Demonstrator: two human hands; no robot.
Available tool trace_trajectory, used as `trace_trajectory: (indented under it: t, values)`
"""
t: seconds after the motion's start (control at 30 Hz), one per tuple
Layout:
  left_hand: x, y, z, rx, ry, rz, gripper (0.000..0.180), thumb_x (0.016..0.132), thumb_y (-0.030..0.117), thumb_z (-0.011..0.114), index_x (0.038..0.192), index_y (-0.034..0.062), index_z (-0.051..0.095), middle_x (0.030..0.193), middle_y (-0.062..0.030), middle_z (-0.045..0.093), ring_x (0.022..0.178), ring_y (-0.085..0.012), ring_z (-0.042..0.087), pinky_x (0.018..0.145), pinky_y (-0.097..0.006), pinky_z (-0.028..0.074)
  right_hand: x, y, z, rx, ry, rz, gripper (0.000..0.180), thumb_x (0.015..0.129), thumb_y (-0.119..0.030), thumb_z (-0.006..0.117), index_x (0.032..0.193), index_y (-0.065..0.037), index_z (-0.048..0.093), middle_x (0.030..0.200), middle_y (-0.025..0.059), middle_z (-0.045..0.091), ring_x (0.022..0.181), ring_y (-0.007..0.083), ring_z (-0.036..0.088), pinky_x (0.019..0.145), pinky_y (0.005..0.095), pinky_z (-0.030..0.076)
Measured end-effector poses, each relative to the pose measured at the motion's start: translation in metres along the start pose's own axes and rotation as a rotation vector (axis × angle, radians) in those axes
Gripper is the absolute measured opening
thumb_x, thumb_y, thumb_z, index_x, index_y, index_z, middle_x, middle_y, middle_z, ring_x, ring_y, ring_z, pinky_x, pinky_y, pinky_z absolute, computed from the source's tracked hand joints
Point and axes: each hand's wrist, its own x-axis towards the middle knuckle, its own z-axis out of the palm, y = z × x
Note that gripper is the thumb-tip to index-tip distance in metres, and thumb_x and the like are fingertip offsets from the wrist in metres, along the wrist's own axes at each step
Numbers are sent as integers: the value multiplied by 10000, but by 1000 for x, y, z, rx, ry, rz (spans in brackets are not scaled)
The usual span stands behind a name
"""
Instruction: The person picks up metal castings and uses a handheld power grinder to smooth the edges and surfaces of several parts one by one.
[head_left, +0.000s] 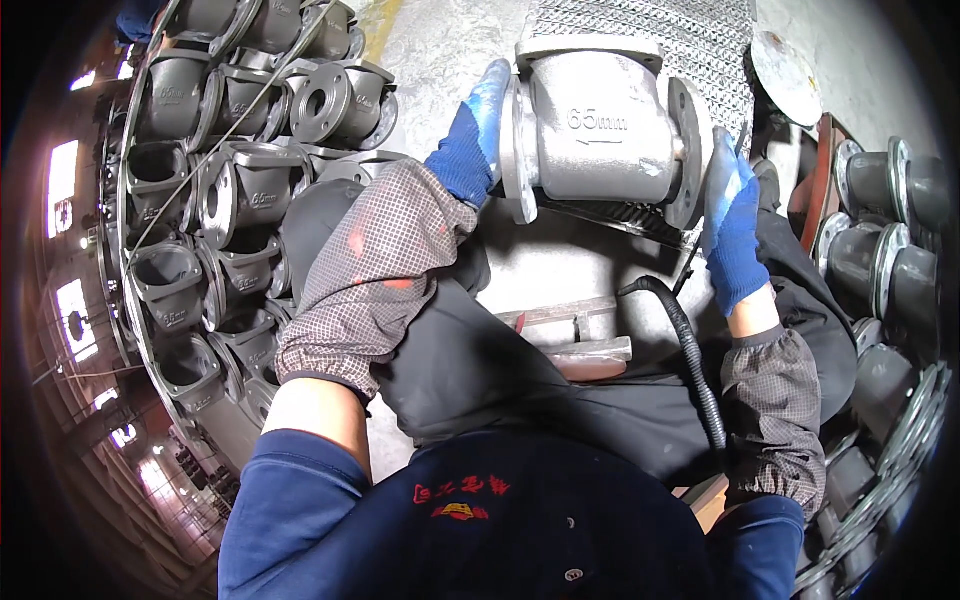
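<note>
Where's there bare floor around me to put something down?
Bare floor shows ahead, between the left stack of castings and the textured sheet. Another patch lies between the large casting and the tools nearer you. It's crowded along that left stack and among the right-hand castings.

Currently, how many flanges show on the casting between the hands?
3: left round flange by the left hand, right round flange by the right hand, flat flange across the far side of the casting. More may be hidden.

A blue-gloved left hand (470,137) and right hand (732,220) flank a grey flanged casting (600,125), facing each other with fingers (489,88) extended, as both forearms (375,275) reach toward it from the near side
</note>
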Motion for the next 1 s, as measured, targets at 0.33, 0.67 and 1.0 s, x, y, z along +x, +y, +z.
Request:
trace_trajectory:
  t: [0.33, 0.67, 1.0]
  values:
    - [-7, 6, -6, -78, -54, -38, 497, 955, 406, 413, 1257, 14, 464, 1157, -190, 580, 1032, -278, 606, 902, -392, 511, -2, 13, 0, -94, 43, -209, 417, 947, -303, 457, 1112, 56, 588, 942, 98, 641, 873, 169, 552, 807, 293, 423]
    - [-5, -4, -13, -103, -200, 15, 553, 956, 443, 393, 1315, 23, 411, 1233, -204, 536, 1092, -295, 577, 931, -417, 492, -39, -65, -55, -322, -145, -319, 438, 984, -250, 318, 1262, 52, 469, 1136, 130, 622, 623, 58, 516, 511, 152, 375]
    - [-33, -13, 1, -1, -155, 141, 578, 937, 475, 430, 1317, 41, 401, 1219, -163, 536, 1082, -256, 576, 906, -380, 497, -165, -2, -36, -384, -620, -370, 361, 971, -235, 436, 1169, 47, 544, 903, 105, 666, 628, 98, 539, 546, 231, 423]
